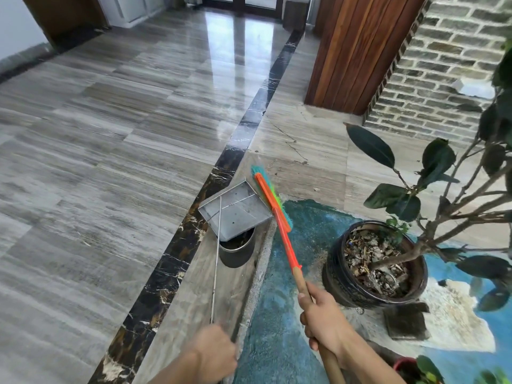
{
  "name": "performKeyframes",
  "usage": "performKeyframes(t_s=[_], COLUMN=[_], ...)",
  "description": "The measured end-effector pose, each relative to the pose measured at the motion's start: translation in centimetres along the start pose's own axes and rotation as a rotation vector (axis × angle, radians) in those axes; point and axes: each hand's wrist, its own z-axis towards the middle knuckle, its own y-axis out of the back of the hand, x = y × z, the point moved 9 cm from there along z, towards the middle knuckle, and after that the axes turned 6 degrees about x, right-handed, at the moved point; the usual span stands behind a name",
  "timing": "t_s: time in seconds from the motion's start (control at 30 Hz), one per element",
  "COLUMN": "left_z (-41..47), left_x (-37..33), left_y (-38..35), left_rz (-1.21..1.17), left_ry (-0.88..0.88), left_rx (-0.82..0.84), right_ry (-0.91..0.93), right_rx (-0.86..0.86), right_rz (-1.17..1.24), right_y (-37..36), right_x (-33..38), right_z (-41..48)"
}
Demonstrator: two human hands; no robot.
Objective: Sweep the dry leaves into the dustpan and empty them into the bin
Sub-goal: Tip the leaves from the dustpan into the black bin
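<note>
Emptying step, by the look of it! On the floor (110,134), just beside the black marble border (235,151), the dustpan (238,212) tips over the small metal bin (238,256), and the pan is nearly bare. The dry leaves (235,243) seem to be that dark litter inside. The broom (274,209) rests its head against the pan's right edge. Next, I'd say, brush off the last bits. The left hand (213,353) is clenched round the pan's thin rod; the right hand (324,320) has its fingers wrapped round the broomstick.

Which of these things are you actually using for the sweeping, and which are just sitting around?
In use: broom (right hand), long-handled dustpan (left hand), metal bin.
Just there: potted plant, brick wall, wooden panelling.
</note>
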Motion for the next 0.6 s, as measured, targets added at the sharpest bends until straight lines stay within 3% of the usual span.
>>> performKeyframes(t_s=[0.2,0.43,0.6], left_z=[-4.1,-11.4,-20.4], left_x=[4.8,7.1,10.3], left_y=[5.9,11.5,17.3], left_rz=[-0.151,-0.197,-0.322], left_ry=[0.073,0.214,0.453], left_rx=[-0.310,-0.414,-0.577], right_ry=[-0.008,0.020,0.029], right_rx=[0.005,-0.001,0.014], right_rz=[0.035,0.035,0.309], right_y=[1.8,4.4,5.7], right_x=[1.3,4.8,8.0], right_z=[-2.3,-6.4,-9.0])
